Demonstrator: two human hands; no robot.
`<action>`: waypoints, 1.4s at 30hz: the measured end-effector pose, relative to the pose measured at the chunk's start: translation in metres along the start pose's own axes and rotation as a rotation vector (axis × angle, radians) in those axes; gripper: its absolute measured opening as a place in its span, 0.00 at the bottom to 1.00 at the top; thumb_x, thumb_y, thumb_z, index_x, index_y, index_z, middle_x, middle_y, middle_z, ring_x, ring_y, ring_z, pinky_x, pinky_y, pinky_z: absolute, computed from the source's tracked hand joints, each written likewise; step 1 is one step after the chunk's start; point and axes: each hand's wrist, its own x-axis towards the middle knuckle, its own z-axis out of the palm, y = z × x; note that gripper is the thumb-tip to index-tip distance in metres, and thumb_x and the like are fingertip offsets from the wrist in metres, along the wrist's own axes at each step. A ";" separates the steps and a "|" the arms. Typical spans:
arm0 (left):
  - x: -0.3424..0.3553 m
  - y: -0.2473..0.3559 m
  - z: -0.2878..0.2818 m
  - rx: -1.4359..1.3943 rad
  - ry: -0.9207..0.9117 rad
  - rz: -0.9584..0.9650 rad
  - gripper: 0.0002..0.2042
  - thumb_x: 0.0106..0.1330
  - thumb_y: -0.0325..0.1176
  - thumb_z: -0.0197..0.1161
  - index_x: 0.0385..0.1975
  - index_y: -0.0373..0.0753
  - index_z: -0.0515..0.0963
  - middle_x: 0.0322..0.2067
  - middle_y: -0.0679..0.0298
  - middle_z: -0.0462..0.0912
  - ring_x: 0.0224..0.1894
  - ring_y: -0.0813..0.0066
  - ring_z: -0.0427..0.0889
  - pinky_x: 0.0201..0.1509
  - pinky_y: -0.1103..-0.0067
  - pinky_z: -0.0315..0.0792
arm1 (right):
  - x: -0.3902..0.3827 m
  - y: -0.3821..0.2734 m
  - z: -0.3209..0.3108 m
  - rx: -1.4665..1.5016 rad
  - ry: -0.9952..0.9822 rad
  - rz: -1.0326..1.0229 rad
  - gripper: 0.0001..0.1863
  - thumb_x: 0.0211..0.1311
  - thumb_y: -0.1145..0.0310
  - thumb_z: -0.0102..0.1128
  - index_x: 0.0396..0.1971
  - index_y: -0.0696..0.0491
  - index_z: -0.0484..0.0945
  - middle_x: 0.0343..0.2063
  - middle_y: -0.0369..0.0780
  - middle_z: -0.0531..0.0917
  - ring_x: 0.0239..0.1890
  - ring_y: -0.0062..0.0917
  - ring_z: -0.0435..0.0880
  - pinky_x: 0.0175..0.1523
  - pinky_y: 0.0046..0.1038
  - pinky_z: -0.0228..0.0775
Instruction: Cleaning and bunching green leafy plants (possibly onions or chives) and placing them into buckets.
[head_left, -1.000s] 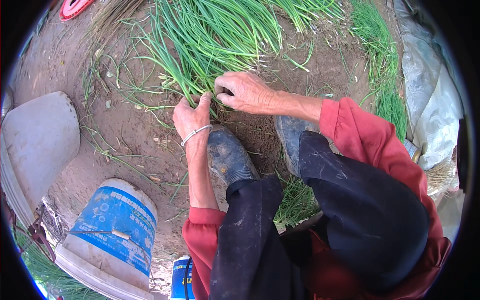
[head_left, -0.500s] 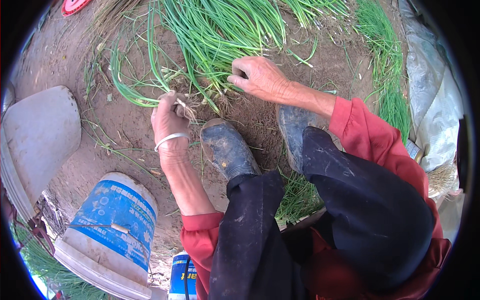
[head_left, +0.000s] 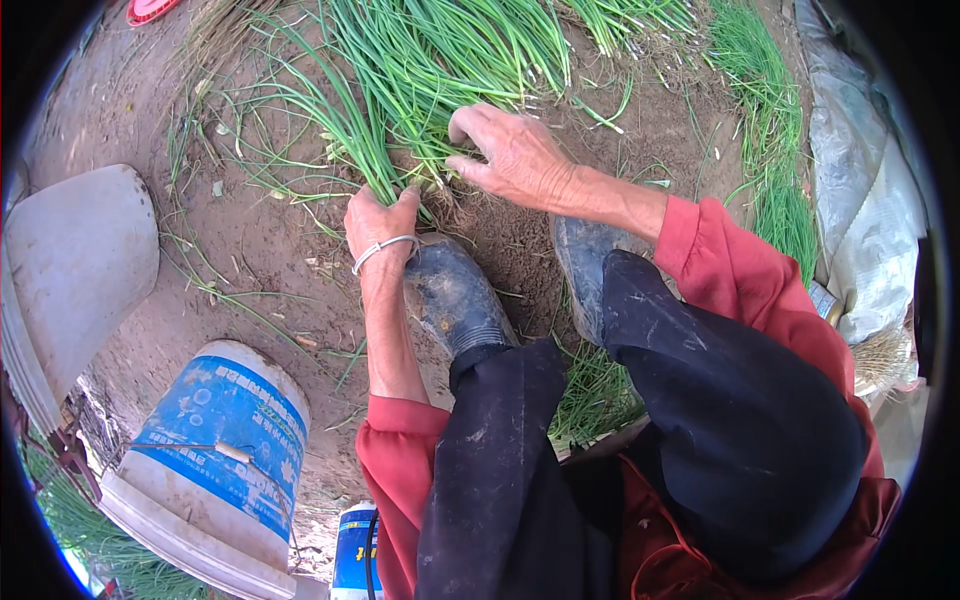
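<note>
A spread pile of long green onion stalks [head_left: 460,50] with white, rooty ends lies on the dirt before me. My left hand [head_left: 380,225], wearing a bracelet, grips green stalks at the pile's lower edge, just above my left boot [head_left: 450,295]. To its upper right, my right hand [head_left: 515,160] has thumb and forefinger apart over the stalks' pale ends, with nothing visible held. My right boot [head_left: 580,270] is planted below it, beside loose soil.
A pale plastic piece [head_left: 75,270] and a tipped white-and-blue bucket [head_left: 215,440] lie left; a smaller blue container [head_left: 355,555] is at the bottom. Thin greens [head_left: 765,160] and crumpled plastic sheeting [head_left: 860,200] run along the right. A red ring-shaped item [head_left: 150,8] lies top left.
My left hand swung left with rooted stalks half a second ago and is now back right at the pile. My right hand has moved up since a second ago, its fingers now more spread.
</note>
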 end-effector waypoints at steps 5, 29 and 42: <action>-0.011 -0.020 -0.003 -1.035 -0.101 -0.075 0.11 0.55 0.33 0.64 0.35 0.34 0.75 0.21 0.69 0.75 0.18 0.82 0.70 0.23 0.84 0.65 | 0.001 -0.008 0.013 -0.001 -0.257 -0.006 0.12 0.59 0.67 0.50 0.42 0.53 0.70 0.29 0.41 0.77 0.30 0.33 0.78 0.38 0.37 0.72; -0.033 -0.102 -0.045 -1.257 -0.031 -0.474 0.09 0.59 0.33 0.64 0.31 0.35 0.75 0.17 0.67 0.76 0.17 0.82 0.73 0.19 0.83 0.66 | 0.012 0.009 -0.012 -0.043 -0.221 0.201 0.12 0.50 0.64 0.57 0.27 0.59 0.73 0.19 0.45 0.78 0.26 0.38 0.79 0.32 0.39 0.70; -0.055 -0.004 -0.044 -1.110 -0.094 0.053 0.14 0.65 0.40 0.58 0.38 0.33 0.80 0.22 0.68 0.78 0.26 0.81 0.75 0.30 0.83 0.70 | 0.010 -0.033 -0.059 0.915 -0.390 0.581 0.12 0.60 0.62 0.57 0.32 0.57 0.72 0.21 0.35 0.79 0.19 0.13 0.73 0.21 0.16 0.64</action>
